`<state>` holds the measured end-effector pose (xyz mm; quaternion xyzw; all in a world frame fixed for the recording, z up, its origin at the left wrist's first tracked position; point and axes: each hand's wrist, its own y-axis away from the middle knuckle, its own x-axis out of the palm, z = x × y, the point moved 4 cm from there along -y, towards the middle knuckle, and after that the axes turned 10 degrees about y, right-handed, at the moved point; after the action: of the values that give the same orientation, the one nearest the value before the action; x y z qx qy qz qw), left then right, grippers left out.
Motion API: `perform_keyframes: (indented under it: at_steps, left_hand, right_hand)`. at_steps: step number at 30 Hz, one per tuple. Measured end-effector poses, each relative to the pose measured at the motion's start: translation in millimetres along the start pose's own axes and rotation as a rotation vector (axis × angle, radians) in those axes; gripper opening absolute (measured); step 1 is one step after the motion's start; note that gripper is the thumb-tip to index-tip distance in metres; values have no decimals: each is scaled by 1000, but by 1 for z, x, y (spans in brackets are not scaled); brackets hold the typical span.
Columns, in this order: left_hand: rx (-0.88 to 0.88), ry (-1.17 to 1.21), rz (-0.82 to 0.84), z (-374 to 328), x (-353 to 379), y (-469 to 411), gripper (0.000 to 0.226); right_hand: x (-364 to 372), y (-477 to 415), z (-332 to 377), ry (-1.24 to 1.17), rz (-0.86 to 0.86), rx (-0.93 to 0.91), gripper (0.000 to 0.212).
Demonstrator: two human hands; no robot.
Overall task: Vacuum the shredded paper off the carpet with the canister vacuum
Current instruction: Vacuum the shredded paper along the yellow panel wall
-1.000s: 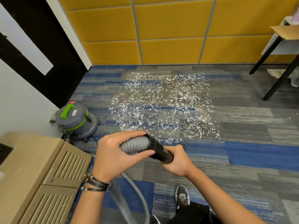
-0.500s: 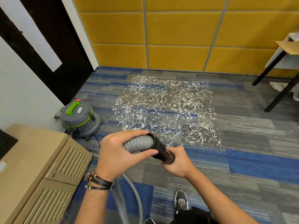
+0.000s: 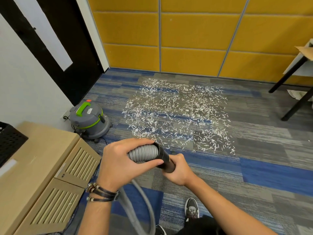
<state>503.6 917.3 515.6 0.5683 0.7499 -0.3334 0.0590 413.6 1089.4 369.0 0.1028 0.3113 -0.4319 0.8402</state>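
Both hands on the vacuum hose, shredded paper spread on the carpet ahead

The canister vacuum (image 3: 89, 119), a grey drum with a green handle and band, carries a white sticker whose print is too small to read; it stands by the wall, left of the mess. The left hand (image 3: 122, 165) wraps the ribbed grey hose (image 3: 144, 153), fingers over the top and thumb beneath, where it enters a smooth black tube (image 3: 166, 161). The right hand (image 3: 179, 172) is clenched round that tube lower down. Short white strips of shredded paper (image 3: 177, 114) lie scattered thickly across the grey-and-blue striped carpet (image 3: 254, 141), just beyond the hands. A pale wooden cabinet (image 3: 42, 167) with slatted doors stands at left.
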Motion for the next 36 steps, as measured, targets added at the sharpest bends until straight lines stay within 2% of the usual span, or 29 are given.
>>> perform_keyframes:
  at_steps: [4, 10, 12, 17, 21, 23, 30, 36]
  left_hand:
    - [-50, 49, 5, 10, -7, 14, 51]
    - [-47, 13, -62, 13, -22, 34, 49]
    - [-34, -16, -81, 14, -29, 38, 48]
    - [-41, -60, -109, 15, -48, 49, 51]
    - [-56, -11, -120, 11, -63, 55, 49]
    - [-62, 0, -129, 9, -71, 59, 50]
    - [-22, -119, -172, 8, -83, 58, 49]
    - [-80, -136, -173, 20, -83, 38, 50]
  right_hand:
    - [10, 9, -4, 30, 56, -9, 23]
    - [24, 15, 4, 48, 51, -30, 12]
    - [30, 9, 14, 51, 49, -35, 17]
    - [50, -3, 36, -14, 79, -62, 43]
    - [65, -3, 45, -25, 93, -85, 29]
    - [70, 1, 49, -43, 92, -111, 30]
    - [76, -14, 56, -38, 86, -156, 17]
    - [77, -56, 62, -29, 134, -175, 31]
